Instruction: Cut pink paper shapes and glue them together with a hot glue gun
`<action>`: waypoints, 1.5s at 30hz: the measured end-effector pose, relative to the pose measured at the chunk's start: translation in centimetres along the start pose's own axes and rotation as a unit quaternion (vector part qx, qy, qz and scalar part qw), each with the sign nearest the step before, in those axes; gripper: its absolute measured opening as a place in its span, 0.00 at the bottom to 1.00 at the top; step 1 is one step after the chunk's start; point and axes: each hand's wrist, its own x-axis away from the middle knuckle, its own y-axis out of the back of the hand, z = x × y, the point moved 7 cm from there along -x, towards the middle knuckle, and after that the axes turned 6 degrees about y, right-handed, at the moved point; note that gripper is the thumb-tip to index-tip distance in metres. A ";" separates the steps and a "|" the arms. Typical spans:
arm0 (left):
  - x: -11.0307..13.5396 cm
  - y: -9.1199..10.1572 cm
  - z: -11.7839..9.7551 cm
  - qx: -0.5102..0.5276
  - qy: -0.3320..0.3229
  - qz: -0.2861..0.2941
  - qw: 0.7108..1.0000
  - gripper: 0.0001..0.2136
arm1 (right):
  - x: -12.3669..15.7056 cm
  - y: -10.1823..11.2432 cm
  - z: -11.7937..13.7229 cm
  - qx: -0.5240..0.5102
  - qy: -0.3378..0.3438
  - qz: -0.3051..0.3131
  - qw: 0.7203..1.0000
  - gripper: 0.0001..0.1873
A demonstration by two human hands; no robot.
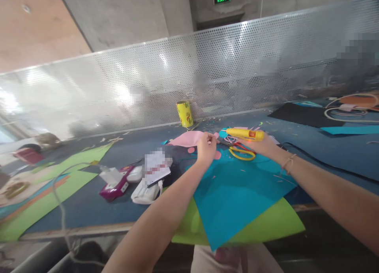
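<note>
My right hand (pixel 265 144) is closed around a yellow hot glue gun (pixel 245 133), its nozzle pointing left. Just left of the nozzle, my left hand (pixel 207 147) pinches a small pink paper piece (pixel 216 135) between its fingertips. Scissors (pixel 242 154) with yellow and red handles lie below the glue gun, blades partly hidden. A pink sheet (pixel 186 139) and a small pink paper disc (pixel 191 150) are beside my left hand. Under my wrists, a blue sheet (pixel 242 198) lies over a green sheet (pixel 278 221), both hanging past the table edge.
A purple power strip (pixel 124 182) with a white plug (pixel 111 176) sits left of my forearm. A yellow cylinder (pixel 185 114) stands against the perforated metal screen (pixel 166 83). Green paper (pixel 71 182) lies left; a black sheet (pixel 296 115) and black cable (pixel 322 164) lie right.
</note>
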 end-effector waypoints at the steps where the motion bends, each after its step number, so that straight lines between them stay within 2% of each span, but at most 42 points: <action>1: 0.0 0.0 0.0 0.001 0.000 0.000 1.000 0.04 | 0.0 -0.1 0.1 -0.003 0.001 0.010 1.000 0.18; 7: 0.0 -0.1 0.0 0.012 0.012 0.005 1.000 0.04 | 0.2 -0.4 0.3 -0.043 -0.032 0.038 0.998 0.15; 10: 0.1 -0.2 -0.1 0.011 0.013 0.009 1.000 0.04 | 0.1 -0.5 0.2 -0.086 -0.042 0.046 0.994 0.18; 13: 0.0 -0.3 0.0 0.008 0.014 0.011 1.000 0.04 | 0.3 -1.0 -0.7 -0.147 -0.093 0.080 0.981 0.19; 15: -0.1 -0.3 0.1 0.007 0.018 0.009 1.000 0.04 | 0.7 -1.7 -1.2 -0.226 -0.131 0.115 0.958 0.18; 17: -0.2 -0.2 0.4 0.007 0.025 0.005 1.000 0.04 | 1.0 -2.3 -1.5 -0.323 -0.164 0.144 0.921 0.18; 20: -0.4 0.0 0.7 0.018 0.033 -0.006 0.999 0.03 | 1.4 -2.8 -1.5 -0.417 -0.203 0.158 0.872 0.21; 23: -0.6 0.4 0.9 0.033 0.049 -0.018 0.998 0.03 | 1.2 -2.6 -1.3 -0.444 -0.218 0.139 0.858 0.20; 26: -0.7 0.6 1.0 0.038 0.059 -0.027 0.997 0.04 | 0.8 -2.2 -1.5 -0.431 -0.232 0.103 0.866 0.19; 30: -0.7 0.7 0.8 0.024 0.041 -0.033 0.998 0.03 | 0.6 -1.7 -2.4 -0.393 -0.246 0.068 0.884 0.17; 33: -0.7 0.8 0.7 0.017 0.033 -0.037 0.999 0.03 | 0.4 -1.5 -2.4 -0.390 -0.218 0.075 0.892 0.14; 36: -0.8 0.9 0.6 0.009 0.030 -0.042 0.999 0.03 | 0.2 -1.0 -1.9 -0.395 -0.180 0.083 0.897 0.16; 39: -0.9 0.8 0.8 -0.009 0.039 -0.036 0.999 0.03 | 0.1 -0.4 -1.9 -0.381 -0.178 0.057 0.905 0.14; 41: -0.9 0.2 1.2 -0.047 0.055 0.000 0.997 0.03 | 0.1 -0.1 -2.1 -0.362 -0.184 0.034 0.913 0.11; 45: -0.1 -2.3 2.3 -0.170 0.047 0.157 0.972 0.05 | -0.1 0.5 -2.1 -0.324 -0.160 0.004 0.933 0.14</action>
